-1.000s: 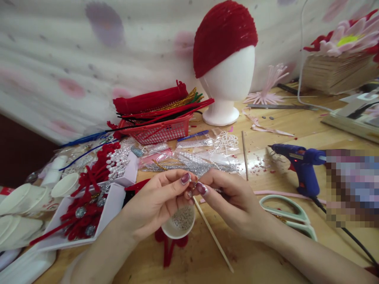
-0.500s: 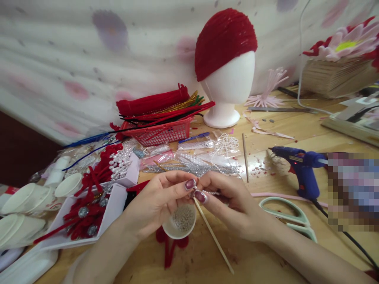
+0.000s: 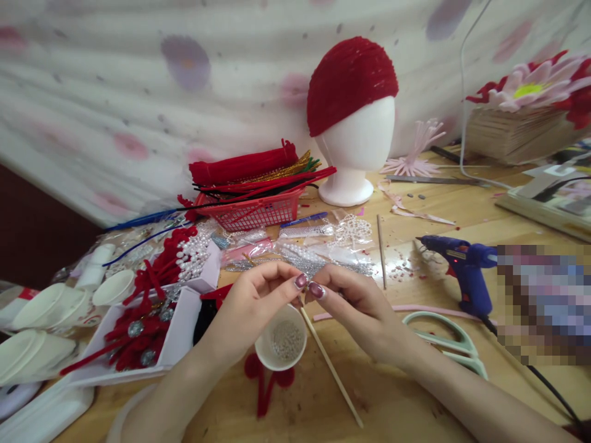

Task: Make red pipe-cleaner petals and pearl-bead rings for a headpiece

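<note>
The left hand (image 3: 249, 304) and right hand (image 3: 364, 314) are pinching a tiny piece (image 3: 305, 284), likely for control; the cup (image 3: 265, 346) is standing close, probably for reach.

The left hand (image 3: 252, 304) and right hand (image 3: 362, 314) pinch a tiny piece (image 3: 305, 285) near a cup (image 3: 281, 364) of beads (image 3: 287, 341).
</note>
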Demonstrator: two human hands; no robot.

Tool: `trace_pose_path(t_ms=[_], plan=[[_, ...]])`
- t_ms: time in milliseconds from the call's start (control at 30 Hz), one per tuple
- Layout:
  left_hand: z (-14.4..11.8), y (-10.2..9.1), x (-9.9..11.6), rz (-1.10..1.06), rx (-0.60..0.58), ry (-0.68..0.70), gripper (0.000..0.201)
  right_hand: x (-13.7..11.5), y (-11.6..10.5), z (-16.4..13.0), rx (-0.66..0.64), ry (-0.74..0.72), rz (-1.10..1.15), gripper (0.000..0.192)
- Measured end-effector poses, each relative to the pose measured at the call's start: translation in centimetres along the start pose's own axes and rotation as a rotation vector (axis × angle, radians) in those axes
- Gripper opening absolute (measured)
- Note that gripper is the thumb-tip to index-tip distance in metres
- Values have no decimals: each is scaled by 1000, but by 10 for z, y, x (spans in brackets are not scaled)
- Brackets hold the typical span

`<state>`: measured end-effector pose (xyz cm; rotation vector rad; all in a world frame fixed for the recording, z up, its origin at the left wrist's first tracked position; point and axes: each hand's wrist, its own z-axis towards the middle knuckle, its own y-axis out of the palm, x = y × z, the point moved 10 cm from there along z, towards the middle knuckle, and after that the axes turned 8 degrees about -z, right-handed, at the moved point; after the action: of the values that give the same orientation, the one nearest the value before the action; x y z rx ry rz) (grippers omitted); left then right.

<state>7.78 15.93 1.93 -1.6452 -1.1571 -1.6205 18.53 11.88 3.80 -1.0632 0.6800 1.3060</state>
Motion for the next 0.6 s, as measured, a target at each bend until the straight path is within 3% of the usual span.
trace_pose_path(t_ms=[133, 300, 500, 600], plan=[[-2, 4, 11, 290, -45, 123, 14, 6, 4, 1, -30, 55, 90, 20], [-4, 0, 21, 517, 2, 257, 15, 18, 11, 1, -81, 153, 229, 23], [-12, -2, 47, 718, -21, 426, 17, 42, 19, -2, -97, 332, 488, 28], [-19, -15, 48, 698, 40, 384, 16, 47, 17, -2, -56, 395, 637, 30]])
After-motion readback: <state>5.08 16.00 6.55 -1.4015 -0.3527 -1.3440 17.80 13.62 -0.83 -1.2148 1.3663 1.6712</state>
